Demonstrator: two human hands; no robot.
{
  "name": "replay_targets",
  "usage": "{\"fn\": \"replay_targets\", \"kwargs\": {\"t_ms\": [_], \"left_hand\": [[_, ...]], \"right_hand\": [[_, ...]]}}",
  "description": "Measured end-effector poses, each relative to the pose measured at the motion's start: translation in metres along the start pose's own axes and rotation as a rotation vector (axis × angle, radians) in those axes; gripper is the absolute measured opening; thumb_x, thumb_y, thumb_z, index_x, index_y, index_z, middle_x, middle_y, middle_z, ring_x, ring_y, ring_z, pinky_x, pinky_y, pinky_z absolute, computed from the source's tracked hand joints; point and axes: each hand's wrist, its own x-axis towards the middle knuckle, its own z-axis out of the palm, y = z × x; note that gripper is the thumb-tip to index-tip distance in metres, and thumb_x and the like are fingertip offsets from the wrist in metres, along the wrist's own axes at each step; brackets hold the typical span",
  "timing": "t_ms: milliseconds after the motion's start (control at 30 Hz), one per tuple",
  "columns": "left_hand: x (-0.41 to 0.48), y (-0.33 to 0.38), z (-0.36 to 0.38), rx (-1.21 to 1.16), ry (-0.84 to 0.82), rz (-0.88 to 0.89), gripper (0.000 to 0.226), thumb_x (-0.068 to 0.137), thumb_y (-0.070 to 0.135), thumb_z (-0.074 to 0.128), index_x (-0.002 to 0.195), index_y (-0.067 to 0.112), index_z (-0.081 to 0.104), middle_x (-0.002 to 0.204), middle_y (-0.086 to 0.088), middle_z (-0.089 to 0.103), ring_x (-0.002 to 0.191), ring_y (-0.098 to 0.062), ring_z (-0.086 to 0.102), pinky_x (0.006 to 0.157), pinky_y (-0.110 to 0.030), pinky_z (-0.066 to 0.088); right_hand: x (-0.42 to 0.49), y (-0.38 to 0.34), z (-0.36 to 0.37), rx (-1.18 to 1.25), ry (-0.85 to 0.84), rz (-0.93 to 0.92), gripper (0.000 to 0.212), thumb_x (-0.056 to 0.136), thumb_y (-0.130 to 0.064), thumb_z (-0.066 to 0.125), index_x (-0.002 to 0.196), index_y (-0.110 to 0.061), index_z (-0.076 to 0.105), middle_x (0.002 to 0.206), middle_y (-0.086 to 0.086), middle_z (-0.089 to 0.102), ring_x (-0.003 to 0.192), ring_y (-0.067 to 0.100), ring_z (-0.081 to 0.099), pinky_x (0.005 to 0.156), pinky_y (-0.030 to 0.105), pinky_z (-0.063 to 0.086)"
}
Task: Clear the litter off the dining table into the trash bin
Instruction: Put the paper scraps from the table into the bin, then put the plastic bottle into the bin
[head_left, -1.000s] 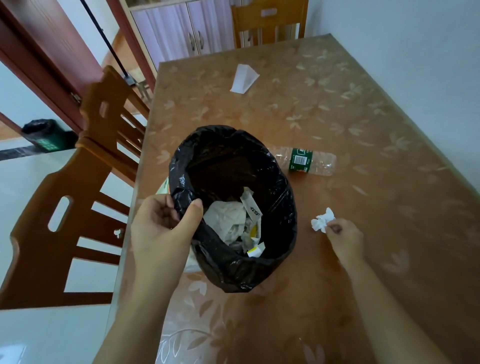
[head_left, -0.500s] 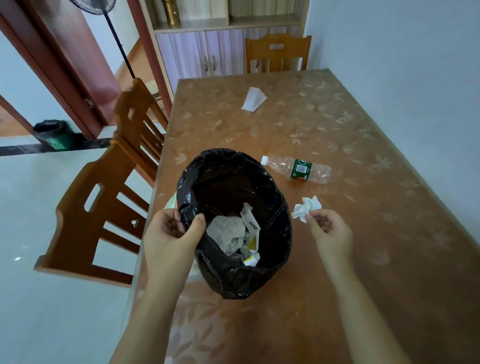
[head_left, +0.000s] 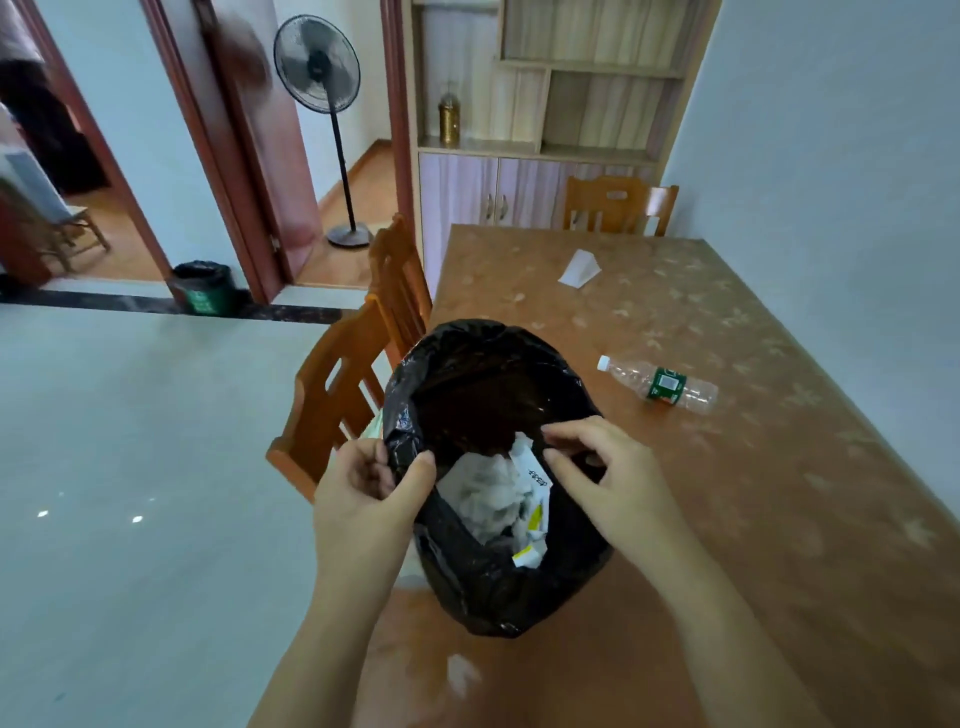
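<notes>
A trash bin lined with a black bag (head_left: 488, 587) sits at the near left edge of the brown dining table (head_left: 779, 545). My left hand (head_left: 363, 493) pinches the bag's left rim. My right hand (head_left: 597, 473) hovers over the bin's mouth, fingers spread, nothing visible in it. White crumpled paper and wrappers (head_left: 498, 493) lie inside the bin. An empty clear plastic bottle with a green label (head_left: 660, 384) lies on its side to the right of the bin. A folded white paper (head_left: 579, 268) rests at the table's far end.
Two wooden chairs (head_left: 343, 384) stand along the table's left side and another (head_left: 618, 205) at the far end. A cabinet (head_left: 519, 192), a standing fan (head_left: 332, 130) and a small dark bin (head_left: 205, 288) on the floor lie beyond. A wall runs along the right.
My right hand carried the crumpled tissue from the table to over the bin, and the tissue is no longer in my fingers. The view tilted upward. My left hand kept its hold.
</notes>
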Motion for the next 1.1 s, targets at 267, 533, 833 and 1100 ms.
{"fn": "replay_targets", "kwargs": {"t_ms": [267, 533, 833, 1100], "left_hand": [[-0.021, 0.012, -0.171, -0.150, 0.088, -0.002, 0.022, 0.071, 0.014, 0.072, 0.069, 0.009, 0.050, 0.063, -0.004, 0.040, 0.059, -0.017, 0.037, 0.046, -0.017, 0.034], [-0.029, -0.018, -0.308, -0.051, 0.313, -0.108, 0.027, 0.060, 0.029, 0.067, 0.070, 0.010, 0.052, 0.061, 0.000, 0.038, 0.056, -0.013, 0.036, 0.053, -0.029, 0.035], [0.021, -0.087, -0.379, 0.127, 0.513, -0.232, 0.029, 0.059, 0.036, 0.069, 0.072, 0.015, 0.054, 0.060, 0.001, 0.039, 0.056, -0.018, 0.037, 0.057, -0.041, 0.040], [0.161, -0.122, -0.370, 0.145, 0.437, -0.243, 0.032, 0.058, 0.037, 0.068, 0.072, 0.012, 0.053, 0.062, -0.003, 0.040, 0.059, -0.023, 0.040, 0.058, -0.045, 0.041]], "right_hand": [[-0.049, -0.127, 0.080, -0.111, 0.024, -0.118, 0.018, 0.083, -0.023, 0.059, 0.100, -0.026, 0.064, 0.091, -0.021, 0.058, 0.089, -0.007, 0.051, 0.077, -0.002, 0.033], [-0.074, -0.184, 0.192, -0.227, -0.140, -0.180, 0.024, 0.086, -0.023, 0.056, 0.108, -0.018, 0.061, 0.105, -0.002, 0.061, 0.102, 0.015, 0.052, 0.083, 0.024, 0.037], [-0.043, -0.182, 0.294, -0.300, -0.275, -0.134, 0.029, 0.086, -0.026, 0.054, 0.114, -0.018, 0.056, 0.119, -0.001, 0.057, 0.114, 0.015, 0.045, 0.094, 0.029, 0.037], [0.072, -0.157, 0.362, -0.304, -0.233, -0.038, 0.033, 0.087, -0.028, 0.054, 0.118, -0.017, 0.054, 0.124, 0.003, 0.056, 0.118, 0.020, 0.043, 0.099, 0.037, 0.038]]}}
